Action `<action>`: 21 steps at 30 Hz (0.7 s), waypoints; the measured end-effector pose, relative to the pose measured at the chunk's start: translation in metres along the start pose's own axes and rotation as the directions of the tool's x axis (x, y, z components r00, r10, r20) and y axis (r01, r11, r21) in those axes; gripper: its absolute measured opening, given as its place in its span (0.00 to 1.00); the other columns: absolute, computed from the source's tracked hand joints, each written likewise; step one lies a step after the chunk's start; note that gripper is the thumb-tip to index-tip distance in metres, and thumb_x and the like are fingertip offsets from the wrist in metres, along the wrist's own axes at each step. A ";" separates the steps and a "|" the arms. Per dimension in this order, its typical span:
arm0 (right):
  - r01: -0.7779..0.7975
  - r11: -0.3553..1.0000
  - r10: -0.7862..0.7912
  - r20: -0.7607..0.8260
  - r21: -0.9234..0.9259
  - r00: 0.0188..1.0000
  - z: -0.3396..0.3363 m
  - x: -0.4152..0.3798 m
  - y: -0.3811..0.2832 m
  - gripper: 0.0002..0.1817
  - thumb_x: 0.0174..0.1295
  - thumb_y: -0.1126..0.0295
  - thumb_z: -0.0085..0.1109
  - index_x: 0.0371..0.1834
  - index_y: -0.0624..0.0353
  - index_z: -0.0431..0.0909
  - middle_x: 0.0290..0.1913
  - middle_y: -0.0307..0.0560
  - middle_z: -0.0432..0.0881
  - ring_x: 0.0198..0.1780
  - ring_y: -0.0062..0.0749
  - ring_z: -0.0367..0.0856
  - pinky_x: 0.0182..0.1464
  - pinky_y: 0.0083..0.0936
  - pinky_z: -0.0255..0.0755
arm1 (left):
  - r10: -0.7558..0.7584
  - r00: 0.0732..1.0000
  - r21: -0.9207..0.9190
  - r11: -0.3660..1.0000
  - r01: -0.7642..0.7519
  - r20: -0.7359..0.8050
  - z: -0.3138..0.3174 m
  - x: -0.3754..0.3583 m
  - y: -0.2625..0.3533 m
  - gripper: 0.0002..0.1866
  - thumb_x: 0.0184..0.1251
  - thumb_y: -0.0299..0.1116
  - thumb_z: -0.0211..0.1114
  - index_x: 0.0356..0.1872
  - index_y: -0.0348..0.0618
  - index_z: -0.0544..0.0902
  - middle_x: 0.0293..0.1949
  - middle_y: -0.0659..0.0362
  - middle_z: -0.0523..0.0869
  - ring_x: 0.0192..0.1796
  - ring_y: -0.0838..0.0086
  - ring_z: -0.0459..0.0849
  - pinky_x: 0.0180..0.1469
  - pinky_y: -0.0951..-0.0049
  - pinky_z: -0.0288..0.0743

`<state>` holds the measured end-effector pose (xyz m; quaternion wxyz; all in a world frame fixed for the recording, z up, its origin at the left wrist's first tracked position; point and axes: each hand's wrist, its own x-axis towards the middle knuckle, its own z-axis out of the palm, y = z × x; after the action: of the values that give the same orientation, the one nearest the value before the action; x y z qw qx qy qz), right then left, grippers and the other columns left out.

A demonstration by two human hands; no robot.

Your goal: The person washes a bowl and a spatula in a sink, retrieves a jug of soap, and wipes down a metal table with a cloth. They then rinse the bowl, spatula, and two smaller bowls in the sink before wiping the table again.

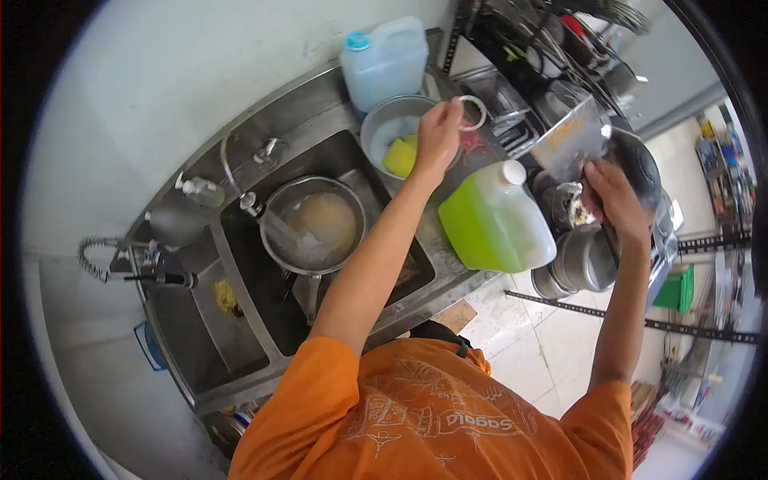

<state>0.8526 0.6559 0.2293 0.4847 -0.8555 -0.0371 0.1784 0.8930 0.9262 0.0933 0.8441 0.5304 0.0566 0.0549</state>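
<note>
Above the right rim of a grey basin [374,128], my left hand [440,138] is closed on a small white ring [474,114]. A yellow sponge or cloth [400,157] lies in the basin. On the right, my right hand [618,194] grips a cleaver [570,142], or a similar tool with a broad rectangular metal blade; its handle is hidden. Brownish-orange patches show on the blade, which is raised over stacked pots [586,258] by the rack. Between my arms stands a large jug of green liquid [492,220].
A pan [268,240] of cloudy water sits in the sink [320,156] under the faucet. A blue-capped jug [384,64] stands behind the basin. Yellow scraps [226,296] lie in the left sink beside a spray hose [168,278]. Metal shelving [704,330] is on the right.
</note>
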 end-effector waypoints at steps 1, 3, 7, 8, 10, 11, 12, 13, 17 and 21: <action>-0.008 1.000 0.008 -0.029 -0.001 1.000 0.020 -0.010 -0.009 0.17 0.74 0.59 0.46 0.32 0.59 0.74 0.19 0.35 0.71 0.17 0.14 0.63 0.18 0.15 0.56 | 0.044 0.997 -0.030 0.998 -0.046 -0.060 -0.017 -0.014 0.000 0.18 0.76 0.46 0.53 0.40 0.38 0.78 0.32 0.57 0.82 0.33 0.71 0.86 0.37 0.73 0.81; 0.003 0.999 -0.005 -0.044 -0.051 0.999 0.071 -0.022 -0.015 0.13 0.73 0.63 0.46 0.33 0.59 0.74 0.21 0.36 0.73 0.20 0.16 0.65 0.24 0.17 0.59 | 0.009 0.989 0.036 0.999 -0.004 -0.151 -0.079 -0.046 -0.022 0.19 0.77 0.45 0.52 0.44 0.37 0.79 0.36 0.56 0.81 0.37 0.72 0.85 0.40 0.73 0.81; 0.198 0.980 -0.200 0.116 0.027 0.973 0.193 -0.003 0.019 0.08 0.70 0.70 0.48 0.35 0.63 0.73 0.22 0.47 0.74 0.24 0.32 0.73 0.30 0.29 0.68 | -0.223 0.866 0.198 0.920 0.339 -0.447 -0.220 -0.153 -0.093 0.19 0.77 0.47 0.52 0.44 0.38 0.80 0.35 0.58 0.82 0.37 0.73 0.84 0.39 0.73 0.81; 0.235 0.972 -0.234 0.118 0.008 0.965 0.224 0.009 0.024 0.08 0.69 0.71 0.48 0.35 0.64 0.72 0.24 0.53 0.76 0.27 0.41 0.77 0.33 0.34 0.69 | -0.253 0.811 0.211 0.886 0.413 -0.528 -0.250 -0.186 -0.111 0.19 0.76 0.47 0.52 0.44 0.39 0.80 0.35 0.58 0.82 0.37 0.74 0.84 0.39 0.73 0.80; 0.199 0.979 -0.188 0.177 -0.048 0.966 0.285 0.035 0.037 0.07 0.68 0.73 0.48 0.37 0.66 0.72 0.29 0.64 0.79 0.35 0.56 0.81 0.38 0.42 0.72 | -0.392 0.736 0.127 0.833 0.539 -0.553 -0.303 -0.247 -0.130 0.20 0.76 0.49 0.52 0.44 0.41 0.81 0.37 0.58 0.83 0.39 0.74 0.83 0.41 0.74 0.79; 0.136 0.986 -0.111 0.225 -0.096 0.968 0.315 0.050 0.049 0.07 0.67 0.73 0.48 0.39 0.66 0.73 0.32 0.68 0.80 0.39 0.62 0.81 0.41 0.45 0.72 | -0.403 0.694 0.052 0.843 0.535 -0.597 -0.313 -0.264 -0.125 0.20 0.76 0.49 0.52 0.43 0.41 0.81 0.38 0.59 0.83 0.39 0.74 0.83 0.41 0.74 0.79; 0.250 0.947 -0.196 0.251 -0.202 0.948 0.347 0.066 0.070 0.08 0.68 0.72 0.47 0.43 0.65 0.73 0.29 0.59 0.81 0.34 0.52 0.82 0.37 0.41 0.72 | -0.413 0.653 -0.023 0.855 0.518 -0.634 -0.322 -0.276 -0.121 0.20 0.76 0.49 0.52 0.42 0.42 0.81 0.38 0.59 0.83 0.39 0.74 0.83 0.41 0.73 0.78; 0.356 0.884 -0.275 0.281 -0.302 0.920 0.378 0.080 0.092 0.11 0.69 0.70 0.46 0.48 0.64 0.73 0.26 0.51 0.82 0.30 0.42 0.82 0.34 0.36 0.73 | -0.428 0.614 -0.097 0.862 0.497 -0.663 -0.328 -0.285 -0.115 0.20 0.76 0.50 0.52 0.41 0.42 0.81 0.38 0.60 0.84 0.40 0.75 0.83 0.41 0.73 0.78; 0.335 0.877 -0.206 0.360 -0.344 0.910 0.494 0.104 0.145 0.19 0.65 0.70 0.49 0.58 0.62 0.70 0.42 0.61 0.81 0.40 0.54 0.83 0.44 0.42 0.75 | -0.281 0.601 -0.037 0.922 0.385 -0.748 -0.341 -0.282 -0.076 0.17 0.74 0.44 0.54 0.36 0.42 0.82 0.38 0.59 0.83 0.42 0.74 0.81 0.45 0.72 0.76; -0.142 0.971 0.206 0.367 -0.192 0.907 0.562 0.103 0.136 0.26 0.62 0.72 0.50 0.66 0.59 0.64 0.56 0.68 0.75 0.50 0.59 0.80 0.54 0.45 0.72 | -0.298 0.650 -0.067 0.932 0.355 -0.699 -0.352 -0.270 -0.042 0.16 0.76 0.45 0.53 0.40 0.43 0.82 0.43 0.62 0.81 0.45 0.75 0.79 0.49 0.70 0.75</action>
<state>0.7420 1.0675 -0.1751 0.3796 -0.8399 -0.0690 0.3817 0.5733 1.1798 -0.0866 0.7345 0.4824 0.4675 0.0960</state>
